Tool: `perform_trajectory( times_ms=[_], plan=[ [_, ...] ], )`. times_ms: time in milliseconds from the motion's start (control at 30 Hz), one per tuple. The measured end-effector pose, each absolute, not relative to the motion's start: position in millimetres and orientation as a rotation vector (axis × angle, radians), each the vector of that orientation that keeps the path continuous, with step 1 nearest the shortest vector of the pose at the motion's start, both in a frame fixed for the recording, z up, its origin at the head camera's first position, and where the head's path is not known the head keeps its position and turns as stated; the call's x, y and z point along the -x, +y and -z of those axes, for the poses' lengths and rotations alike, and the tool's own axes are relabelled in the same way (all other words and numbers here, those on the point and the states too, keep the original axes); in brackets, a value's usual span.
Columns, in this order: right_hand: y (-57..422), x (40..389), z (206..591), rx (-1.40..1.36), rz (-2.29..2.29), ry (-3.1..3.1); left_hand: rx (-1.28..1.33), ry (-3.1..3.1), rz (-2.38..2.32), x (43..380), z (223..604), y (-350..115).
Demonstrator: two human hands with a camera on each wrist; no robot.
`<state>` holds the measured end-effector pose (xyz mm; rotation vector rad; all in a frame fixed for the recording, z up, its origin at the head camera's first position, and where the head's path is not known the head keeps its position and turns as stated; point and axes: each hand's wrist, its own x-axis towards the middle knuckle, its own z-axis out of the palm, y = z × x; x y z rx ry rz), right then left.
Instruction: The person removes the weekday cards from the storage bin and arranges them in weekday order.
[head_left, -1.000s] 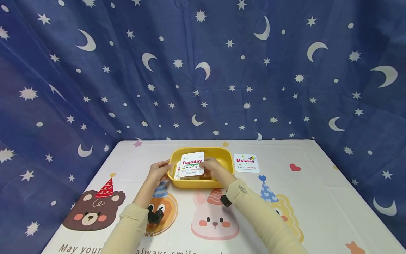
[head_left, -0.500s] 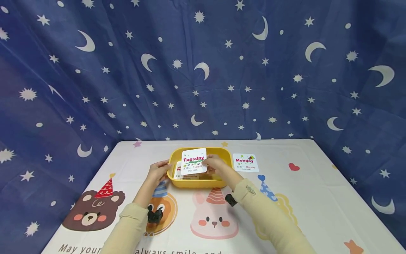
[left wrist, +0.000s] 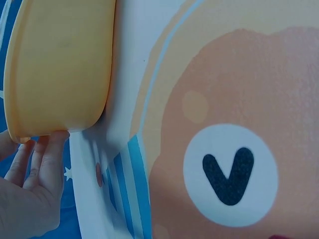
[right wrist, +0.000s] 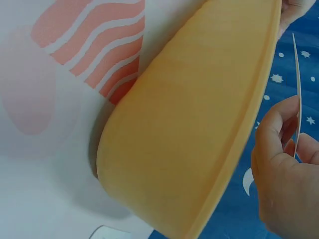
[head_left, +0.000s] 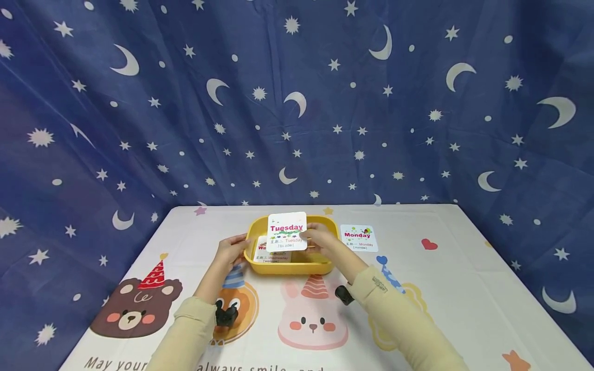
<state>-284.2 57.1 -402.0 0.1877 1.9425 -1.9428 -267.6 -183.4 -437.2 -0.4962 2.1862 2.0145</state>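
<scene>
- Clock hours here are read from my head view, twelve being farthest from me
- My right hand (head_left: 321,240) reaches in from four o'clock and pinches the Tuesday card (head_left: 285,218) at its three o'clock edge, thumb on the printed face, other fingers behind
- The Tuesday card is raised over the yellow tray (head_left: 290,268), apart from its rim, the face turned towards me; my right wrist view shows it almost edge-on
- My left hand (head_left: 229,252) grips the yellow tray at its nine o'clock end, fingers at the rim and against the outer wall
- Inside the yellow tray, at nine o'clock, is the Wednesday card (head_left: 273,256), partly hidden behind the Tuesday card
- The Monday card (head_left: 359,238) lies face up on the table (head_left: 487,288), just beside the yellow tray at three o'clock
- A printed bear (head_left: 134,309) sits at eight o'clock of the yellow tray, a printed rabbit (head_left: 313,329) near six
- At twelve hangs a blue curtain (head_left: 325,165) with white moons and stars
</scene>
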Motion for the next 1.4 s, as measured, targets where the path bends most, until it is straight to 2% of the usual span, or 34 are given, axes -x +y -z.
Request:
perform_trajectory(
  times_ms=[367, 600, 1400],
  plan=[
    [71.3, 277.0, 402.6, -0.176, 1.928, 1.960, 0.436, 2.200, -2.046, 266.0, 442.2, -186.4],
    [82.1, 266.8, 400.4, -0.127, 1.919, 1.973, 0.508, 2.196, -1.996, 269.4, 438.9, -183.7],
    [136.7, 240.8, 405.9, 0.018, 1.935, 2.006, 0.480, 2.220, -1.995, 268.4, 442.3, -184.6]
  ],
)
